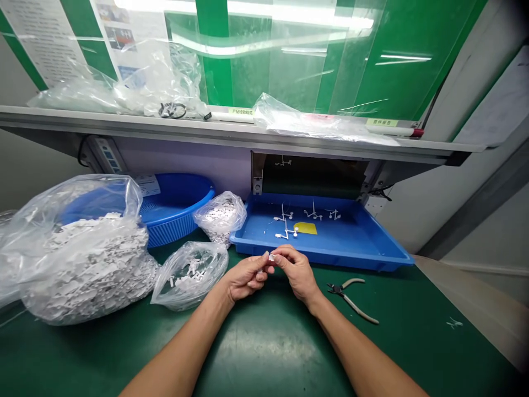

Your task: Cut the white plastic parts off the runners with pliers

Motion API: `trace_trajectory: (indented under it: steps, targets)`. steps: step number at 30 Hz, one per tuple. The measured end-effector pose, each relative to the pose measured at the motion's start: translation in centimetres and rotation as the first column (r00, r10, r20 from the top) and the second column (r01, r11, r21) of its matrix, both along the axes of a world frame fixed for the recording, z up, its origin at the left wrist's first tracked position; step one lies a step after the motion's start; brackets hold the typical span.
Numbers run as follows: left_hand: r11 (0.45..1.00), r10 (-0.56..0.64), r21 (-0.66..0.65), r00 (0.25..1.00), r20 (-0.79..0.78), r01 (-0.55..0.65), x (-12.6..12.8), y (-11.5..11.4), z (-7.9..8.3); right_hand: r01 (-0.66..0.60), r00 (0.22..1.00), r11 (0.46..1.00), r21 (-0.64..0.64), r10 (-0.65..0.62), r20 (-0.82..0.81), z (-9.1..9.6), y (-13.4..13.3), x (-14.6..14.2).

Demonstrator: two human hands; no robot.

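Observation:
Both hands meet over the green table, just in front of the blue tray (pixel 355 257). A small white plastic part (pixel 271 257) sits between my fingertips. My right hand (pixel 298 271) pinches it between thumb and forefinger. My left hand (pixel 250 275) is closed, its thumb and forefinger at the part's left side; a bit of white also shows among its lower fingers, too small to name. Several white plastic sprues (pixel 286 232) with small parts on them lie in the tray around a yellow tag (pixel 306 228). Side cutters (pixel 351 298) with pale handles rest spread to the right of my right hand.
At left stand a large clear bag (pixel 95 270) of white parts, a smaller open bag (pixel 190 275) and another filled bag (pixel 223 216). A blue basket (pixel 171 223) is behind them. A metal shelf (pixel 215 132) overhangs the back. White scraps (pixel 454 322) lie at right.

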State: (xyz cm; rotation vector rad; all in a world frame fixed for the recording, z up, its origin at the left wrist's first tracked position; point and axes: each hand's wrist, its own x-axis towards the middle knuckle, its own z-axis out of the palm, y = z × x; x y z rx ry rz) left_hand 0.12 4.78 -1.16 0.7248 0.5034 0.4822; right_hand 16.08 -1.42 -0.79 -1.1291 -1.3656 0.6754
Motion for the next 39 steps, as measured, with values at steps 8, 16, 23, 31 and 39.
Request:
trace_trajectory:
  steps: [8, 16, 23, 31, 39]
  targets:
    - [0.914, 0.345, 0.231, 0.938, -0.01, -0.334, 1.6, -0.8, 0.1, 0.071, 0.996, 0.993, -0.097, -0.076, -0.045, -0.2, 0.3, 0.0]
    - [0.785, 0.493, 0.481, 0.864, -0.101, -0.391, 2.7, -2.2, 0.0, 0.228, 0.932, 0.973, 0.022, -0.224, 0.285, 0.7, -0.2, 0.3]
    - [0.714, 0.581, 0.589, 0.789, -0.197, -0.379, 3.3, -3.3, 0.0, 0.278, 0.939, 0.96, -0.046, -0.261, 0.224, 0.5, 0.1, 0.2]
    - [0.579, 0.659, 0.711, 0.742, -0.121, -0.399, 3.2, -3.6, 0.4, 0.286, 0.953, 0.951, -0.115, -0.269, 0.141, 0.2, 0.2, -0.1]
    - [0.564, 0.66, 0.74, 0.739, -0.136, -0.367, 3.1, -3.4, 0.3, 0.258, 0.954, 0.962, -0.092, -0.239, 0.181, 0.0, 0.3, 0.3]
